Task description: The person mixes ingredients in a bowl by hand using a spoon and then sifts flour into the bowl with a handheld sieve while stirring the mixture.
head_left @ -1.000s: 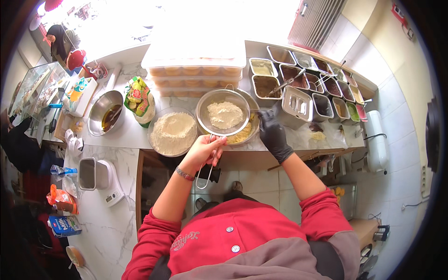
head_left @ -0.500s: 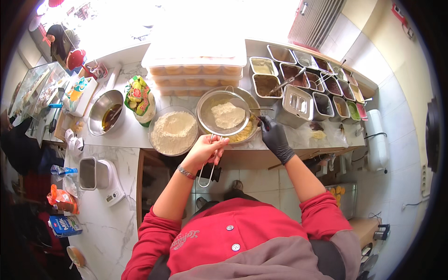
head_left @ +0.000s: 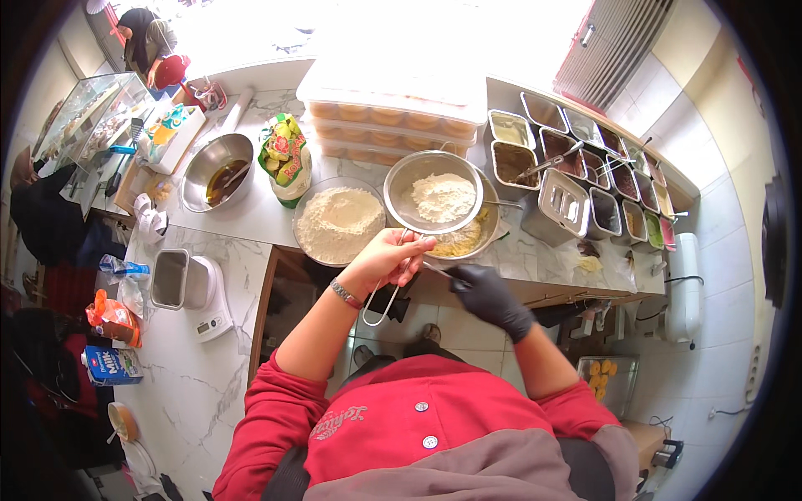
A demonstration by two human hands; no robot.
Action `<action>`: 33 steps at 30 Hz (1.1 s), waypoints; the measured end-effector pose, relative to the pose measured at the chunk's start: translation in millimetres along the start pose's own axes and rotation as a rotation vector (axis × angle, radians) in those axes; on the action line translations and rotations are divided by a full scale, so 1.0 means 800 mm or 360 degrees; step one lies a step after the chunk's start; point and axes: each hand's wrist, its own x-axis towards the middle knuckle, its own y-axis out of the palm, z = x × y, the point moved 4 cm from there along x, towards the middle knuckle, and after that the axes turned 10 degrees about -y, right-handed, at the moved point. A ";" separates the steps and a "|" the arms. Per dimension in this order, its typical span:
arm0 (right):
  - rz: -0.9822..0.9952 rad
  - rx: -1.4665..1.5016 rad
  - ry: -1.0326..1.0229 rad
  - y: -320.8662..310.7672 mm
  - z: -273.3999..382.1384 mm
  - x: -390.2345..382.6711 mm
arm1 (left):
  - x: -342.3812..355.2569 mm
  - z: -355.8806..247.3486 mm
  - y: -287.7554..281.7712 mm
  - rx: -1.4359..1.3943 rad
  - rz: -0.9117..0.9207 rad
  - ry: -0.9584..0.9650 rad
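The bare left hand [head_left: 394, 257] grasps the handle of a sieve [head_left: 403, 199], the wire loop hanging out past the fingers, beyond the front edge of the desk [head_left: 535, 263]. A mound of flour [head_left: 444, 198] lies in the mesh. The sieve is over a metal bowl [head_left: 494, 235] with yellow mix [head_left: 458, 245] showing at its near side; whether it rests on that bowl's rim, I cannot tell. A thin metal rod [head_left: 503, 204] pokes out to the right across the rim.

The black-gloved right hand [head_left: 493, 299] is curled around a slim utensil [head_left: 436, 270], blurred, its tip just beside the left fingers. This hand sits off the desk, in the gap between the front edge and the red shirt [head_left: 418, 409]; both forearms have room here, above the tiled floor [head_left: 476, 338].

On the desk, space is tighter: a glass bowl of flour [head_left: 341, 221] sits close on the left, near the front edge, stacked boxes [head_left: 393, 125] stand just behind, and metal tubs [head_left: 606, 213] crowd the right. Leftward, a side desk [head_left: 196, 401] offers a broad stretch of marble nearer the person than the scale [head_left: 215, 313].
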 end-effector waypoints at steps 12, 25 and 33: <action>0.0180 0.0505 0.0033 0.100 0.008 0.094 | -0.007 -0.026 -0.002 -0.0068 -0.0041 0.0076; -0.0119 0.1576 0.0365 0.001 0.000 0.053 | 0.037 0.034 0.051 0.0019 -0.0104 0.0218; -0.0129 0.1594 0.0532 -0.020 -0.040 0.036 | -0.019 -0.020 0.053 0.0854 -0.0238 0.0365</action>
